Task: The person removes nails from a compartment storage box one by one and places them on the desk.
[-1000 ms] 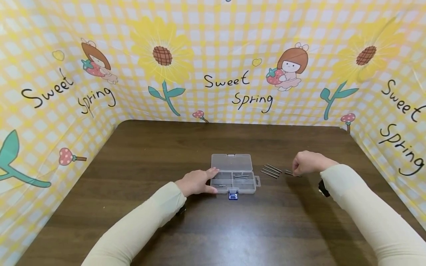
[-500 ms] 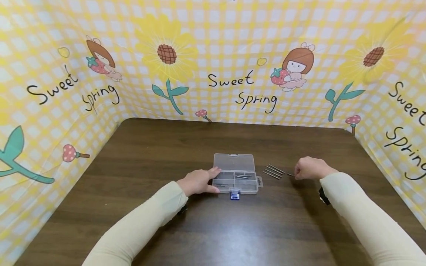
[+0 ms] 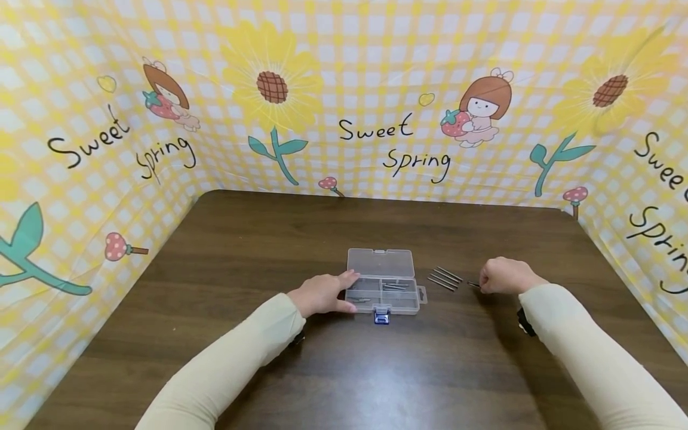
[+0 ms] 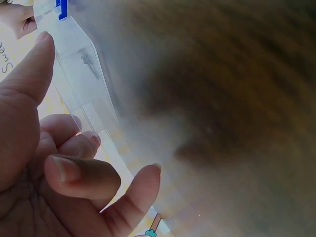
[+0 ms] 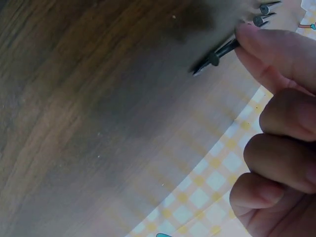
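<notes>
One cream sleeve [image 3: 231, 358] reached in from the lower left and ended at the left hand [image 3: 319, 294], whose thumb and fingers were set wide, holding the left end of a clear plastic box [image 3: 400, 303] with the thumb at its near corner. The box sat flat on the brown wooden table [image 3: 242, 239], its lid [image 3: 380, 263] laid back on the far side and its blue latch [image 3: 381, 317] at the front. Some nails [image 3: 361, 300] lay in the near-left compartment, others [image 3: 395, 286] in the far-right one. Just right of the box, four loose nails [image 3: 444, 280] lay side by side, slanting. Farther right, the right hand [image 3: 507, 276] held dark nails [image 5: 215, 58] in a narrow pinch of thumb and forefinger, its other fingers curled in; whether those nails touched the wood, I could not tell.
</notes>
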Available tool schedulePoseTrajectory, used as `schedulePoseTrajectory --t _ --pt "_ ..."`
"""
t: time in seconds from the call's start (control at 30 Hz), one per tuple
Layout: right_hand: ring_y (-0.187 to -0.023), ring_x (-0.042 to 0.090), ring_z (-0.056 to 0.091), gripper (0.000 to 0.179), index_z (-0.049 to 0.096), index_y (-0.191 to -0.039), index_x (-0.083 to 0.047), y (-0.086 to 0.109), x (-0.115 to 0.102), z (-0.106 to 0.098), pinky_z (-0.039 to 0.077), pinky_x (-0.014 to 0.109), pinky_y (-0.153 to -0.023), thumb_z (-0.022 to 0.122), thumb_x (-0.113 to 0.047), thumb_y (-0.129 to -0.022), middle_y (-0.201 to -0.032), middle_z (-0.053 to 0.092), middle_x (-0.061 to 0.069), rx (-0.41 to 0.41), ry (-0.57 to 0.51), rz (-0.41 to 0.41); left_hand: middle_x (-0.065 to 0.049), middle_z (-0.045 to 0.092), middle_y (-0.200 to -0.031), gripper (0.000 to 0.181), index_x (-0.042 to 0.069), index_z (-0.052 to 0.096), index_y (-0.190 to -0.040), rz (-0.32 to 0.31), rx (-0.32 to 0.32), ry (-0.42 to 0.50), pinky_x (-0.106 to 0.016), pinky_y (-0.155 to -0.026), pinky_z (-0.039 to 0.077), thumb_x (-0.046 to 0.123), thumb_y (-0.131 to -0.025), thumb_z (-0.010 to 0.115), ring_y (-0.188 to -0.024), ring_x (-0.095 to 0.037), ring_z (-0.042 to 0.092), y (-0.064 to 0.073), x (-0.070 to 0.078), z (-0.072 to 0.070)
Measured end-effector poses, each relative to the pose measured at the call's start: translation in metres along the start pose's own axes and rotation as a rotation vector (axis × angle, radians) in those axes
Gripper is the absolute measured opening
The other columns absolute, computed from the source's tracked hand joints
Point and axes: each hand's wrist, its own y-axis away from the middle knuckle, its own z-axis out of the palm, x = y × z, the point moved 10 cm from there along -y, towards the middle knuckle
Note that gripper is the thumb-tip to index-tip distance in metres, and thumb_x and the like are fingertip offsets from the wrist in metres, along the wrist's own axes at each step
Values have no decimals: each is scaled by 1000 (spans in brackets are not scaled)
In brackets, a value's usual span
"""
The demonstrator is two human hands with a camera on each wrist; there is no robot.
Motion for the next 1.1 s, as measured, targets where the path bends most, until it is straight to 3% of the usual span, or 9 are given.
schedulePoseTrajectory --t 0.23,0.43,0.63,0.73,0.93,1.1 --pt "-53 9 28 33 43 -52 -22 8 4 -1 24 30 -48 55 0 -74 -55 31 -10 23 4 26 -7 31 -154 75 11 37 -148 23 6 7 -41 -103 36 37 -86 70 -131 -29 43 -3 6 2" --pt "-54 8 32 32 51 -54 -21 6 4 3 28 30 -49 60 -3 -79 -56 38 -11 12 -16 15 -6 30 -154 76 12 36 -149 18 6 4 -42 -104 35 38 -86 70 -132 -29 43 -3 5 2" --pt "-50 8 19 43 33 -51 -24 4 0 0 17 28 -48 54 3 -76 -51 21 -11 42 -24 -15 -6 29 -154 76 11 36 -149 24 4 11 -42 -103 37 39 -86 69 -132 -29 43 -3 3 2" --pt "-50 7 18 43 32 -52 -25 3 -2 -1 17 27 -48 54 3 -76 -51 20 -11 51 -23 -23 -6 30 -154 77 11 36 -149 20 5 16 -42 -103 37 39 -86 69 -132 -29 43 -3 1 1" --pt "-53 9 29 35 45 -54 -22 3 -1 -4 24 30 -49 59 -1 -78 -55 32 -10 58 -18 2 -6 30 -154 76 10 36 -149 16 9 26 -43 -103 36 37 -86 70 -132 -30 42 -1 0 -2" --pt "-67 15 55 13 70 -73 -17 4 -1 -5 44 39 -55 67 -7 -81 -73 62 -4 74 -47 6 -6 28 -155 76 11 35 -149 2 -11 28 -42 -103 36 37 -87 69 -132 -29 43 -1 -1 0"
